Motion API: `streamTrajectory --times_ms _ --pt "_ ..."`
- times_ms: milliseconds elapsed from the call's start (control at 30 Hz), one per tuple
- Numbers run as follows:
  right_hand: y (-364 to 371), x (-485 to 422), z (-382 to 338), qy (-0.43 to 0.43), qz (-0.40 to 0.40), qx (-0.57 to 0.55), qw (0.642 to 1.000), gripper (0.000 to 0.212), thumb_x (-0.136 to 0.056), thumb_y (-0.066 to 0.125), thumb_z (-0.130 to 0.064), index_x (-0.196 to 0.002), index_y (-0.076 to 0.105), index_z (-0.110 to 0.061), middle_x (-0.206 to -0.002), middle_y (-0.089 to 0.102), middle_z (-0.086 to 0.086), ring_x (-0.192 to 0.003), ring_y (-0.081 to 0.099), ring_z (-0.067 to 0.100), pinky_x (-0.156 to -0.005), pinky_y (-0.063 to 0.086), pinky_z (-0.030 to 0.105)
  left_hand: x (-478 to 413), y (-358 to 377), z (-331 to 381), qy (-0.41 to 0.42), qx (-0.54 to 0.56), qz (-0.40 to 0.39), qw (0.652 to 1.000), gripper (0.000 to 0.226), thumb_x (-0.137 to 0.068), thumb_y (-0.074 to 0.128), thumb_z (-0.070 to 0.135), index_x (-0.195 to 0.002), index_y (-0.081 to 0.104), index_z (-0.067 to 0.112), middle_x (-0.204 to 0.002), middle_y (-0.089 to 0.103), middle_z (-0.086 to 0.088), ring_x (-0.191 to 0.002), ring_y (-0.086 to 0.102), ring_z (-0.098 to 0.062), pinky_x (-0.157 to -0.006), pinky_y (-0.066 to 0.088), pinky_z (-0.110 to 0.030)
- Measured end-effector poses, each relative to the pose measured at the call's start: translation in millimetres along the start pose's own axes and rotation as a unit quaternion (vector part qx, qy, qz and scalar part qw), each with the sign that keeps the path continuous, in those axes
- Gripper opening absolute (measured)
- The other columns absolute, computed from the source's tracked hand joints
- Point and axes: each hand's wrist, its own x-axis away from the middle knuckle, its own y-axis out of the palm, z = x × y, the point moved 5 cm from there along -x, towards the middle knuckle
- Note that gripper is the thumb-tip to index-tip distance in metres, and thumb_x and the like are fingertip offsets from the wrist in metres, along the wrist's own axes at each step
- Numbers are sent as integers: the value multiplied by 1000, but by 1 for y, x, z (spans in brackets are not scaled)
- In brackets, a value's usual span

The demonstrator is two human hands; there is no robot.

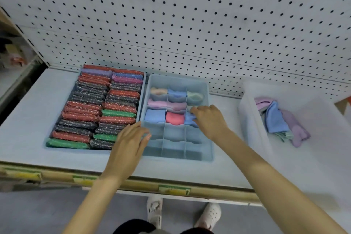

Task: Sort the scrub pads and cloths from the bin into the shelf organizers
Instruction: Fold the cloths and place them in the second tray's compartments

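- The right hand reaches into the divided tray, its fingers lying over the right-hand compartment of the third filled row.
- A blue cloth bulges out just under those fingers and touches them. The thumb is hidden, so it cannot be told whether the hand pinches the cloth or only presses on it.
- The left hand is open with its fingers straight and close together. The fingertips rest at the near left edge of the divided tray, by the gap between the two trays.
- In the divided tray, folded cloths sit one to a compartment. Peach, blue and pale green are in one row, lilac and mauve in the next, then blue and a red cloth beside the one under the hand.
- Just left of it, a second tray is packed with two columns of scrub pads in red, dark grey, green and purple, standing on edge.
- To the right, a clear bin holds a loose heap of cloths, blue, lilac and greenish.
- Everything stands on a pale shelf backed by a pegboard.
- White shoes show below the shelf edge.
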Motion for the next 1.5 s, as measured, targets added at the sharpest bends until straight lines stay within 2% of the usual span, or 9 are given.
streamTrajectory --times_ms 133,367,533,667,1000,1133,1233,1367,1500 --pt "4 -5 -4 -38 28 42 998 42 -24 80 -3 -57 58 -19 -44 54 -2 -37 53 20 -46 35 18 2 5 -2 19 -39 22 999 45 -101 27 36 -108 64 13 -114 65 2 -128 46 -17 -110 21 -26" --pt "6 -12 1 -37 -65 28 997 28 -85 55 -10 -112 55 -18 -105 66 4 -97 63 28 -67 35 29 2 7 -1 20 -56 33 998 43 -102 26 32 -104 65 13 -109 66 2 -127 47 -18 -111 24 -30" --pt "11 -17 7 -39 -157 -42 986 11 -84 56 -15 -95 61 -15 -93 64 9 -88 60 31 -65 34 28 2 8 1 12 -62 45 997 43 -101 27 30 -103 66 12 -108 67 1 -126 49 -18 -110 27 -31" --pt "8 -21 16 -23 -174 -151 973 24 -91 51 -26 -98 68 -11 -94 66 11 -89 59 31 -68 40 32 1 9 -1 8 -62 50 997 43 -101 28 30 -102 66 11 -108 67 1 -125 50 -19 -110 27 -31" --pt "11 -22 9 -48 -198 -157 966 3 -88 53 -13 -86 55 -11 -92 62 14 -80 55 29 -63 34 29 -2 9 2 -22 -27 68 997 52 -100 23 36 -99 67 8 -107 67 -4 -121 51 -24 -106 29 -34" --pt "-5 -7 38 -30 -82 -243 966 18 -86 55 -9 -101 66 -8 -102 66 12 -88 58 28 -78 47 37 -8 2 28 -47 19 105 993 52 -99 22 38 -92 64 8 -93 64 -3 -93 55 -24 -87 39 -38" --pt "-17 18 81 47 35 -352 934 17 -89 57 -8 -101 68 -9 -100 70 8 -85 60 20 -83 47 34 -25 19 47 -49 70 73 994 40 -100 34 34 -104 65 8 -101 64 -3 -95 55 -19 -85 42 -35" --pt "-8 53 108 106 46 -436 893 13 -87 60 -3 -93 71 -7 -87 68 2 -62 49 -2 -63 39 10 -68 55 74 -38 99 16 994 21 -93 57 9 -111 66 5 -108 66 -10 -101 60 -24 -86 45 -32" --pt "-4 64 95 100 48 -484 868 11 -87 60 -3 -91 70 -5 -80 63 -3 -59 51 1 -62 39 6 -108 82 91 -8 48 -78 996 17 -90 62 17 -100 70 7 -94 69 -11 -88 62 -28 -77 47 -35"
